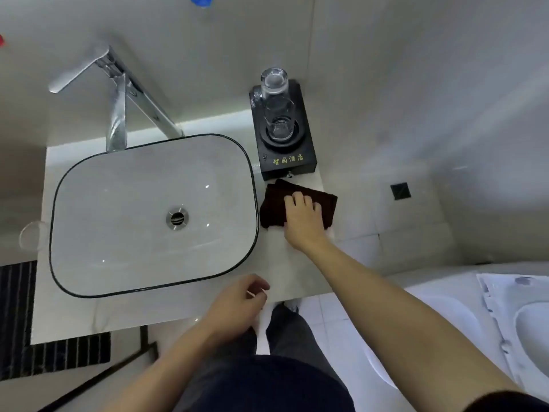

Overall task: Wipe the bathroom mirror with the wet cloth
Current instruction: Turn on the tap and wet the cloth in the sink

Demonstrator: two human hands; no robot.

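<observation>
A dark brown cloth (271,209) lies folded on the pale counter (285,263), just right of the basin. My right hand (301,221) rests on top of it with the fingers bent down into the fabric. My left hand (237,304) hovers over the counter's front edge, loosely curled, with nothing clearly in it. The mirror (193,55) rises from the back of the counter and reflects the tap and the glass.
A white basin with a dark rim (154,215) fills the counter's left. Behind it stands a chrome tap (116,120). A black tray (285,162) holding a clear glass (279,120) sits just behind the cloth. A toilet (475,322) is at the lower right.
</observation>
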